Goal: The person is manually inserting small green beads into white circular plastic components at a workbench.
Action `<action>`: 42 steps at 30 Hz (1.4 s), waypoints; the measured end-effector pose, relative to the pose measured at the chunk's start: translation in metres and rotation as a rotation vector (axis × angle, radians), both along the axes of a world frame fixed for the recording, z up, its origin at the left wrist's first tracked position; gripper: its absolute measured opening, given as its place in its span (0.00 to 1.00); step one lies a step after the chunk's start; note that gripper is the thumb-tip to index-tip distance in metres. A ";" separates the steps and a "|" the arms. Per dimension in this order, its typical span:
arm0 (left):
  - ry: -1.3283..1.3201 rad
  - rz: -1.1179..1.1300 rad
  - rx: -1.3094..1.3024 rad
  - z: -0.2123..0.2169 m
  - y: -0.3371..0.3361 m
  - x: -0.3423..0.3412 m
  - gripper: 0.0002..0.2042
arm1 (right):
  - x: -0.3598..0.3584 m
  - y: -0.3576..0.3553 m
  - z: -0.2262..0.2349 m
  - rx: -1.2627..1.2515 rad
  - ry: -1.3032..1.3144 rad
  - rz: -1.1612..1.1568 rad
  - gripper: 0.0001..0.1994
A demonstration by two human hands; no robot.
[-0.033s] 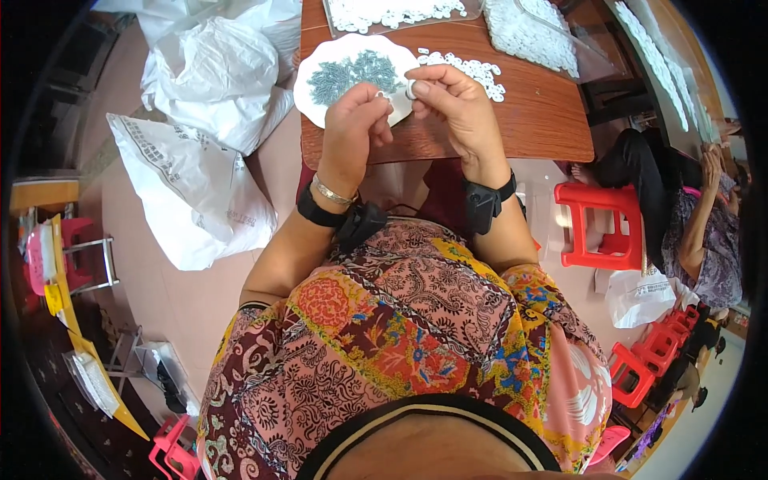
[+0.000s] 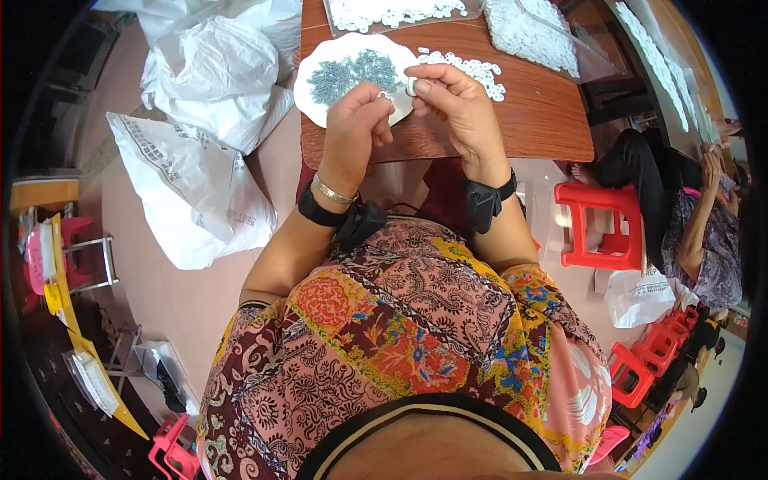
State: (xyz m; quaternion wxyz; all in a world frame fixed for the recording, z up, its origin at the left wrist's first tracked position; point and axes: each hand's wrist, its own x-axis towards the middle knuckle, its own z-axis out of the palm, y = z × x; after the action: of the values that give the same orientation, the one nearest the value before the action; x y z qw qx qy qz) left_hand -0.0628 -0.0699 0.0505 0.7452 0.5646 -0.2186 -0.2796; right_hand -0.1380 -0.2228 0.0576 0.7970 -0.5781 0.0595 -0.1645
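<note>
Above the near edge of the brown wooden table [image 2: 540,124], my two hands face each other with a small gap between them. My right hand [image 2: 464,108] pinches a small white plastic piece [image 2: 411,86] between thumb and fingertips. My left hand [image 2: 356,120] is closed, and a tiny white bit [image 2: 386,95] shows at its thumb and forefinger; its kind is too small to tell. Behind the left hand, a white scalloped plate [image 2: 306,100] carries many small grey metal pins or screws [image 2: 332,80]. Loose white plastic pieces [image 2: 480,76] lie right of the plate.
Clear trays of white pieces [image 2: 532,40] stand at the table's far side. White sacks [image 2: 212,80] and a flatter sack [image 2: 192,192] are on the floor at left. A red stool [image 2: 600,224] stands at right, beside another person [image 2: 696,232].
The white piece in my right fingertips shows at a slightly different angle. Both arms stay in place.
</note>
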 end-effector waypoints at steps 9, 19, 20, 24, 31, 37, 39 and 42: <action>-0.096 -0.035 0.122 -0.002 -0.003 -0.003 0.08 | -0.004 0.002 0.000 -0.046 0.020 0.008 0.11; -0.088 -0.062 0.116 -0.002 -0.002 -0.003 0.08 | -0.004 0.005 0.001 -0.141 0.033 -0.023 0.09; -0.086 -0.070 0.121 -0.002 -0.002 -0.003 0.08 | -0.005 0.005 0.002 -0.143 0.034 -0.023 0.09; -0.091 -0.060 0.141 -0.001 -0.002 -0.004 0.08 | -0.006 0.004 0.003 -0.199 0.038 -0.035 0.08; -0.099 -0.056 0.165 -0.004 -0.002 -0.004 0.08 | -0.007 0.002 0.002 -0.279 0.051 -0.044 0.08; -0.096 -0.062 0.153 -0.002 -0.002 -0.004 0.08 | -0.009 0.002 0.003 -0.255 0.047 -0.039 0.08; -0.094 -0.064 0.153 -0.002 -0.001 -0.004 0.08 | -0.010 0.003 0.002 -0.244 0.050 -0.039 0.08; -0.076 -0.069 0.153 -0.001 -0.002 -0.005 0.08 | -0.010 0.003 0.003 -0.241 0.067 -0.039 0.08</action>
State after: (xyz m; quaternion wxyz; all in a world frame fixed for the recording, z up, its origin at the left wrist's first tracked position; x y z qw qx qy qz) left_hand -0.0680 -0.0715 0.0493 0.6810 0.6222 -0.2441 -0.2992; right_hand -0.1478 -0.2195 0.0602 0.7160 -0.6735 0.0771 -0.1666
